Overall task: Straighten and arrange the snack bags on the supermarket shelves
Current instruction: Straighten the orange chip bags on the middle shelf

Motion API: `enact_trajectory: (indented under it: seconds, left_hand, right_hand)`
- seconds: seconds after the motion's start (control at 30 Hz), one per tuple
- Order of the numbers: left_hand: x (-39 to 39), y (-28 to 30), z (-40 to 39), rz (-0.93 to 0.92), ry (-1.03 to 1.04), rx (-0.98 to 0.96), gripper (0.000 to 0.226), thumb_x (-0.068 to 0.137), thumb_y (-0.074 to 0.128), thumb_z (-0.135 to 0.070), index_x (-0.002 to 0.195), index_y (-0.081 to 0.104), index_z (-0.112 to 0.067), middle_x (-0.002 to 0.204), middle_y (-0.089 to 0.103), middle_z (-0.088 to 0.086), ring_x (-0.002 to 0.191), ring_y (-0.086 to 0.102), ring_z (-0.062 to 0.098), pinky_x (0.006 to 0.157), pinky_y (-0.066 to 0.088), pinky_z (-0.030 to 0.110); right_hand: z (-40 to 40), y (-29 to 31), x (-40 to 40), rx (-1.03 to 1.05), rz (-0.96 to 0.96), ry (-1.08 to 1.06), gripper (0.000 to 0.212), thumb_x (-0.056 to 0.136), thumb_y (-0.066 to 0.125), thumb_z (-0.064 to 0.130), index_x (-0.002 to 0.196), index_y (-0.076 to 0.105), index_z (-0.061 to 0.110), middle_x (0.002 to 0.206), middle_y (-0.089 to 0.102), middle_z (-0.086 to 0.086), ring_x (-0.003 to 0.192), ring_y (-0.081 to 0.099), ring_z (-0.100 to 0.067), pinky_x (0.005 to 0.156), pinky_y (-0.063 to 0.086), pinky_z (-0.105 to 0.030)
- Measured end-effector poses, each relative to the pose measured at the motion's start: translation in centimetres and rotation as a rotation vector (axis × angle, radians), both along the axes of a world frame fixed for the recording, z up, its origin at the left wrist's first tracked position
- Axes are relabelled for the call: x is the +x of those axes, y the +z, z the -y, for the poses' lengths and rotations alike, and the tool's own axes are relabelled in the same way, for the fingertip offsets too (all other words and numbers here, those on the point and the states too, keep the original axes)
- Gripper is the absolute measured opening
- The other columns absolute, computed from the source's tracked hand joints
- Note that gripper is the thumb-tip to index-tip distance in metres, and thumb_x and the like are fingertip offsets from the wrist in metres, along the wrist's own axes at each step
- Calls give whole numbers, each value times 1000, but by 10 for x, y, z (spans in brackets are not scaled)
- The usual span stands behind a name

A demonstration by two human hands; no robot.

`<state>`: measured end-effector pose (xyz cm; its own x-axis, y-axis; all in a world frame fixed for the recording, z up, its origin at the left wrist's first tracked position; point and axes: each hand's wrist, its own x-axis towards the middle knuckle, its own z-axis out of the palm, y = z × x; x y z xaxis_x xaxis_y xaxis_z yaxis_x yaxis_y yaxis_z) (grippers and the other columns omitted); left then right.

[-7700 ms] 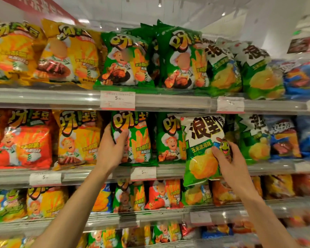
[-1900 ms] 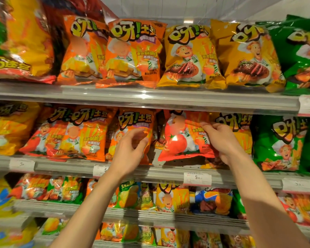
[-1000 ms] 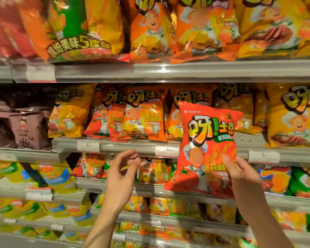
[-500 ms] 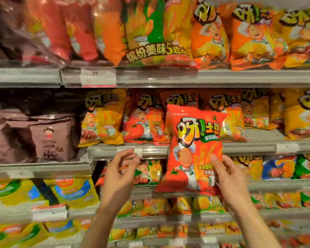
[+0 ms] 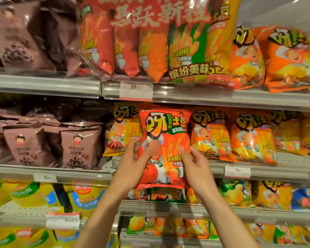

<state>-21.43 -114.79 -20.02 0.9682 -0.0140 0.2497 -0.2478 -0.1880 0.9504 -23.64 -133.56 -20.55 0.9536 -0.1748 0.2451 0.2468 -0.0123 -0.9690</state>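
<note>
Two bare forearms and hands, nothing worn

The left hand (image 5: 131, 165) and the right hand (image 5: 195, 167) carry no rings, gloves or watch. Both wrists and forearms are uncovered down to the near edge of the view, with no sleeve cuff showing. The forearms are slim and the fingernails short and plain.

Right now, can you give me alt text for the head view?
Both hands, left hand and right hand, hold a red snack bag upright before the middle shelf, between yellow and orange bags. Brown bags sit left.
</note>
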Motion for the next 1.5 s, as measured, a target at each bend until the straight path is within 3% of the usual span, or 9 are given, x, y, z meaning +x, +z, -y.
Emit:
enact_trajectory:
  seconds: [0.2,0.3,0.43,0.53,0.73,1.03,1.2,1.33,1.5]
  left_hand:
    - [12,3,-36,52,132,-74,76,68,69,-75,133,56,-37,132,63,-12,122,58,5,83,38,9]
    - [15,3,-60,88,185,-92,62,72,75,-73,124,61,-41,122,67,-17,111,63,-6,83,44,15]
    - [17,3,-100,111,278,-87,64,73,76,-71,122,64,-32,119,70,-10,104,63,-7,78,43,10]
    - [18,3,-125,124,350,-54,76,72,77,-70,128,64,-21,120,71,-2,110,66,8,86,46,20]
    - [22,2,-151,104,437,5,52,82,73,-62,123,66,-30,114,72,-12,109,67,7,85,48,26]
    - [22,-1,-167,97,430,52,51,87,62,-64,130,64,-36,115,72,-12,109,66,10,90,52,36]
    - [27,2,-166,112,377,88,45,93,59,-64,126,67,-35,114,74,-11,108,69,12,96,54,44]
    - [40,8,-152,136,322,112,63,85,53,-72,130,67,-30,113,76,-9,107,70,14,99,54,49]
    - [72,10,-122,123,241,134,49,95,53,-63,131,60,-29,120,71,-8,115,67,17,102,51,46]
  right_hand:
    - [-32,13,27,-164,30,90,4,101,58,40,100,57,37,88,69,36,88,64,17,73,44,2]
    - [-39,19,38,-244,60,81,23,101,58,41,112,67,24,98,75,5,92,70,-8,81,53,-14]
    - [-48,29,64,-454,51,-43,28,100,58,46,118,62,26,99,67,14,85,66,4,74,51,-13]
    - [-67,36,88,-660,11,-88,43,99,55,50,120,61,13,100,71,0,93,68,-22,83,54,-40]
    - [-101,38,110,-962,-165,-152,90,90,42,77,145,41,5,114,71,-12,110,66,-34,71,45,-35]
    - [-94,42,110,-670,-117,-148,87,89,61,64,150,35,9,99,67,-6,104,68,-32,84,55,-42]
    - [-48,55,92,-595,-67,-195,81,89,63,62,150,40,13,70,60,8,70,65,-11,63,52,-35]
    - [-9,54,71,-524,-69,-203,58,89,62,63,132,54,24,88,64,11,73,63,-5,72,56,-37]
    - [25,44,46,-497,-79,-246,69,91,60,63,144,51,19,113,65,-2,87,65,-12,76,52,-34]
